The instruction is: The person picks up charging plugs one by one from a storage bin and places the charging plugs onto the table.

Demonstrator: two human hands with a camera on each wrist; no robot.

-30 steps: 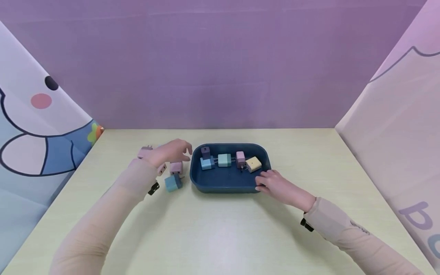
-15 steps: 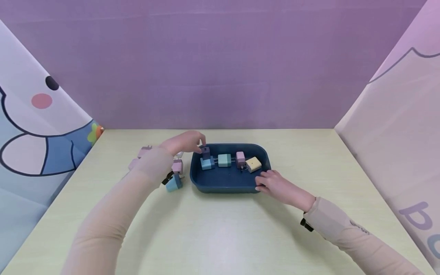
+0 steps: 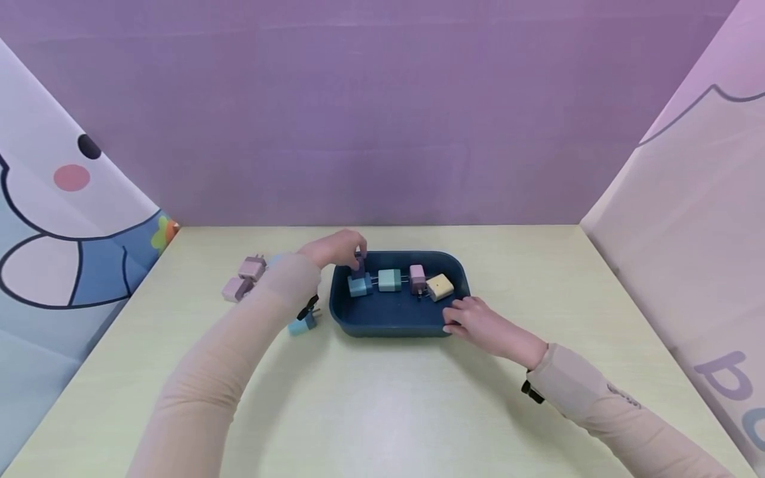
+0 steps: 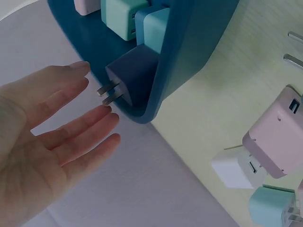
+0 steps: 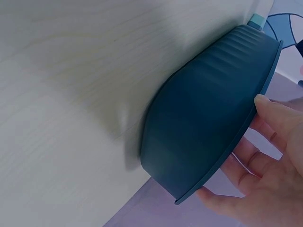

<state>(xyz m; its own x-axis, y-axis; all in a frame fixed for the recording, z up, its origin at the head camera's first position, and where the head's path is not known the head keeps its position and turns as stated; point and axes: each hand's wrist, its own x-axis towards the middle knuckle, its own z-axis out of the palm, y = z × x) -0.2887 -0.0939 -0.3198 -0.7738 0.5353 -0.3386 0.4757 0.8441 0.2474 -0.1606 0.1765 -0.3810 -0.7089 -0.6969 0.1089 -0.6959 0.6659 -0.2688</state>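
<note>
A dark purple charger plug [image 4: 131, 74] leans in the far left corner of a dark blue tray [image 3: 394, 330]. My left hand [image 3: 337, 250] reaches over that corner; in the left wrist view its fingers are spread, their tips right by the charger's metal prongs [image 4: 110, 93]. Beside the purple charger lie a light blue charger [image 3: 360, 286], a mint one [image 3: 390, 280], a pink one [image 3: 417, 275] and a yellow one [image 3: 440, 287]. My right hand [image 3: 481, 325] holds the tray's front right rim, its thumb outside and other fingers over the edge.
On the table left of the tray lie more chargers, including pink ones [image 3: 252, 267], a blue one [image 3: 301, 324] and a white one [image 4: 236, 168], partly hidden by my left sleeve. A purple cloth [image 3: 382, 119] stands behind the table.
My left hand has moved right from over the loose chargers to the tray's far left corner, at the purple charger. My right hand stays on the rim.
</note>
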